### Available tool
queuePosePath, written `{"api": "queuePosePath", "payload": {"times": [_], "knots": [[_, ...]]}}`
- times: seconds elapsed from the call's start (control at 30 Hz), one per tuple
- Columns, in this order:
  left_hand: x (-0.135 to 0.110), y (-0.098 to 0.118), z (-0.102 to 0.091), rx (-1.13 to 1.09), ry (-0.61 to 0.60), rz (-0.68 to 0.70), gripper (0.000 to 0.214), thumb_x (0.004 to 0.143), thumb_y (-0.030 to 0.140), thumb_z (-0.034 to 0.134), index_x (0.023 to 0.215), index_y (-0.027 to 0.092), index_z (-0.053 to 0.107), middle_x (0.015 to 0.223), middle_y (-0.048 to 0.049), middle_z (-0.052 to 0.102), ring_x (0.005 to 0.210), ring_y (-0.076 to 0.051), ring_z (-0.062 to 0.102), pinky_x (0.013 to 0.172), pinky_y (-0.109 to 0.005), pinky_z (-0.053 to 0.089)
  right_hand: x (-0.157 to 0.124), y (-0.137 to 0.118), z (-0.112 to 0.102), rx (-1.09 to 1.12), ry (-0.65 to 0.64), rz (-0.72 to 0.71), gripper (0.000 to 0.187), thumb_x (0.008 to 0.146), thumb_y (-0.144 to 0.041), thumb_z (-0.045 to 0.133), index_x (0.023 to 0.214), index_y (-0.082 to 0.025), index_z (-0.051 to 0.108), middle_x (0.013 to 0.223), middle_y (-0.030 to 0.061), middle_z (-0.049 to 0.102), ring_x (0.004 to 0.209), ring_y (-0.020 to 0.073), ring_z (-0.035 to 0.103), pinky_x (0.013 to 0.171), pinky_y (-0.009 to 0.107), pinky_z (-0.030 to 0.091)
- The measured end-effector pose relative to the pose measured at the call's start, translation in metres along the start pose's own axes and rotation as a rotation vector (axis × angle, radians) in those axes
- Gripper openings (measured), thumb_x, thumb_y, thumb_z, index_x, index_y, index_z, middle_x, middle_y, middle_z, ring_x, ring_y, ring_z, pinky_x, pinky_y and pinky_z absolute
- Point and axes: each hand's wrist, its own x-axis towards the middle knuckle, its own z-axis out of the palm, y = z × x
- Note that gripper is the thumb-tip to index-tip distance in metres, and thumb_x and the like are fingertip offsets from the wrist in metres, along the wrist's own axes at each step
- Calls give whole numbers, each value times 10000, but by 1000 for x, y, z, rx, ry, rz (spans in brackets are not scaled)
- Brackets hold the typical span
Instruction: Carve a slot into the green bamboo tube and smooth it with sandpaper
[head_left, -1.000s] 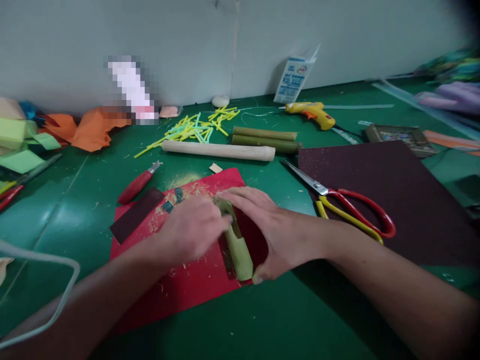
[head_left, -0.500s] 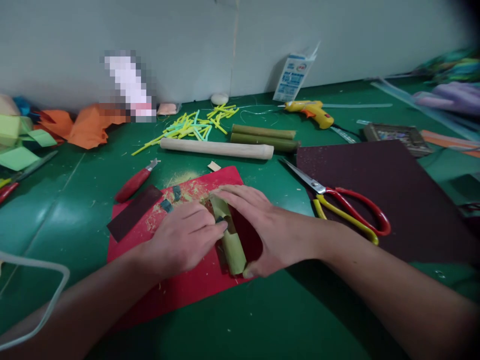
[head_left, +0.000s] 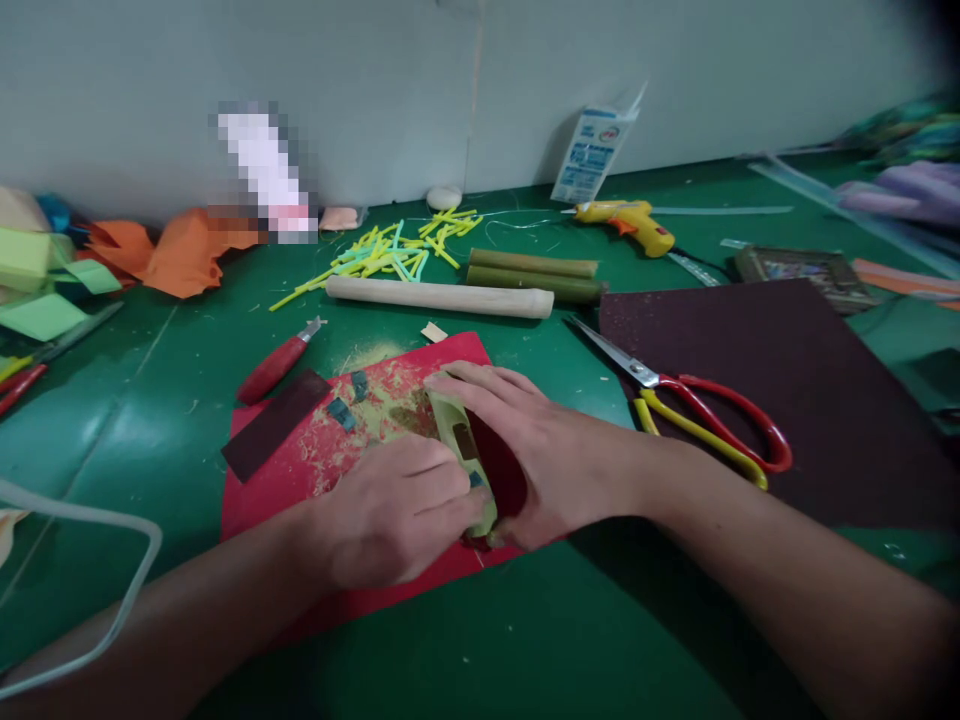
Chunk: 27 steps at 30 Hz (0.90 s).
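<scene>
My right hand grips a short bamboo piece with a cut-out opening, fingers at its far end and thumb at its near end. The bamboo slants across a red sheet. My left hand is closed in a pinch on a small dark piece of sandpaper, pressed against the bamboo's near part. Most of the sandpaper is hidden by the fingers. Pale dust and shavings lie on the sheet, with a small dark scrap and a dark maroon strip to the left.
A red-handled carving knife lies left of the sheet. Large scissors rest partly on a dark maroon sheet at right. Behind are a pale bamboo stick, green bamboo tubes, yellow strips and a yellow glue gun.
My left hand has slid toward me and right along the bamboo, carrying the dark piece from beside the opening to the near part. My right hand keeps its hold.
</scene>
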Motion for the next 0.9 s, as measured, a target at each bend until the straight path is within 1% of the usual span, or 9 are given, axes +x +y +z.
{"api": "queuePosePath", "payload": {"times": [0.1,0.17,0.3,0.4,0.5,0.6,0.73,0.83,0.9], "knots": [[0,-6,-1,86,46,-14,210,908,146,435,869,131,641,706,-41,616,708,-168,536,645,-318,431,0,-2,0,-5,4,60,1110,514,-437,748,1441,-170,198,1477,165,231,1382,323,144,1077,495,194],[-2,-10,-2,117,50,-42,196,906,152,445,880,131,639,724,-46,620,729,-174,540,668,-326,437,0,-3,1,0,-10,82,1127,507,-447,752,1447,-186,188,1491,153,207,1383,330,138,1075,499,197],[-5,-6,-3,81,59,-36,179,901,134,454,845,140,624,716,-31,619,703,-150,537,671,-305,445,-1,-3,3,14,-59,36,1171,475,-468,774,1450,-192,187,1493,153,217,1384,327,142,1084,497,165],[-5,-4,-3,80,71,-41,167,895,133,460,864,141,623,714,-32,622,704,-152,544,675,-307,452,-1,-2,6,42,-63,59,1177,501,-503,771,1459,-211,152,1517,156,164,1396,327,107,1085,515,144],[-4,-6,-2,86,79,-50,175,899,142,456,874,142,629,698,-30,618,706,-150,557,673,-300,460,-1,0,9,66,-48,77,1202,504,-549,763,1463,-214,121,1525,163,129,1401,326,79,1079,517,162],[-6,-10,-3,99,77,-67,167,901,157,470,893,146,637,710,-28,620,711,-145,564,674,-290,463,-3,1,7,72,-9,53,1180,495,-505,775,1455,-224,147,1505,156,183,1388,336,131,1071,513,188],[-5,-9,-4,80,102,-81,146,894,184,505,931,149,642,747,-30,635,713,-143,562,677,-287,468,-6,-5,-5,-7,-5,78,1130,492,-421,780,1443,-230,200,1469,148,245,1347,357,223,1054,506,234],[-1,-6,-2,70,116,-58,148,894,176,506,920,146,648,734,-29,643,719,-148,572,688,-291,476,-5,-9,-11,-78,-12,69,1096,497,-444,770,1431,-214,244,1426,150,317,1328,363,253,1052,515,242],[1,-5,0,73,100,-44,174,903,175,482,899,144,654,741,-36,649,735,-156,585,699,-297,479,-3,-8,-8,-108,1,47,1110,498,-474,771,1432,-192,241,1422,160,329,1331,355,255,1061,516,230]]}}
